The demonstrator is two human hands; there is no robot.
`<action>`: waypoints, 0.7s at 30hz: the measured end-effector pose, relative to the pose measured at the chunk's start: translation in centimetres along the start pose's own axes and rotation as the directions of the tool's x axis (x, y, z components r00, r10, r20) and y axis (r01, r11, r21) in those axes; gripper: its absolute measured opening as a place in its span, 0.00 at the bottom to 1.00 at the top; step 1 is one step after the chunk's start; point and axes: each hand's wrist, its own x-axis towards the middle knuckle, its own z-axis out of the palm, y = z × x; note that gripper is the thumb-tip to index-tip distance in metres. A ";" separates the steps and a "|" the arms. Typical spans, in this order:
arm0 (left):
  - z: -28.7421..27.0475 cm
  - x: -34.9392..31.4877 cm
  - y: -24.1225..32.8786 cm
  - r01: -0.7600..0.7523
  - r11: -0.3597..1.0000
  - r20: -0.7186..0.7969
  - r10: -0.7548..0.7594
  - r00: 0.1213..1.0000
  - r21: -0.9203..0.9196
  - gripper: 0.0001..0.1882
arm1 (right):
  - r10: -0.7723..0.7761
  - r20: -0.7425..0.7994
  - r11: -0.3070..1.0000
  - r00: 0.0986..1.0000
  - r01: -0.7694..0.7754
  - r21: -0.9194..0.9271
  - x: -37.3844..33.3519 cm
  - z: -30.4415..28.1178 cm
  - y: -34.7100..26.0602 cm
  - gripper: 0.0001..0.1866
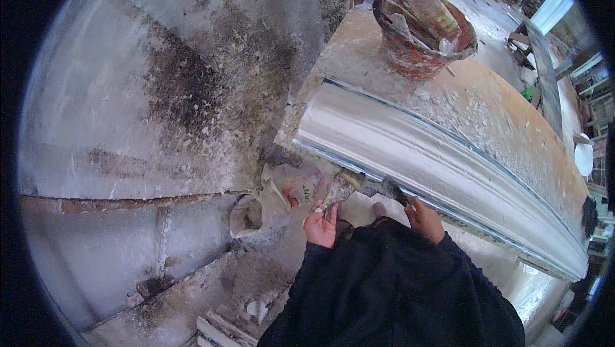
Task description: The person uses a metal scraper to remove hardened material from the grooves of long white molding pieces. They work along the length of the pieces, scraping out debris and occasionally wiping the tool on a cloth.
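Far left, a stained grey plaster wall [166, 90], crossed by a rusty brown horizontal band [128, 204]. Lower down, an open crumpled white sack [269, 209] slumped on the dusty floor. Just right of it, left hand [321, 225], palm up, fingers curled around a plaster-caked flat trowel [341, 188], blade angled up toward the bench edge. Beside it, right hand [425, 219], closed on the handle of a small dark scraper [393, 189], tip touching the lower rim of a long white curved plaster moulding [435, 155] lying along a dusty wooden workbench [506, 116]. Above, on the bench, a plaster-crusted red bucket [423, 42].
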 end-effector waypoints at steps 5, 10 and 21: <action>1.1 -0.6 -0.1 -0.057 0.997 -0.007 0.057 0.998 0.046 0.16 | -0.158 -0.134 0.987 0.978 0.161 0.018 5.8 2.2 -5.2 0.16; 0.4 -0.5 0.8 -0.053 0.998 -0.055 0.054 0.997 0.023 0.16 | -0.014 0.095 0.986 0.995 -0.002 0.165 2.1 -2.8 -6.1 0.14; -0.8 0.9 -0.4 0.139 0.989 0.033 -0.140 0.990 0.041 0.17 | -0.079 0.035 0.997 0.996 0.079 -0.024 3.8 2.1 -4.3 0.16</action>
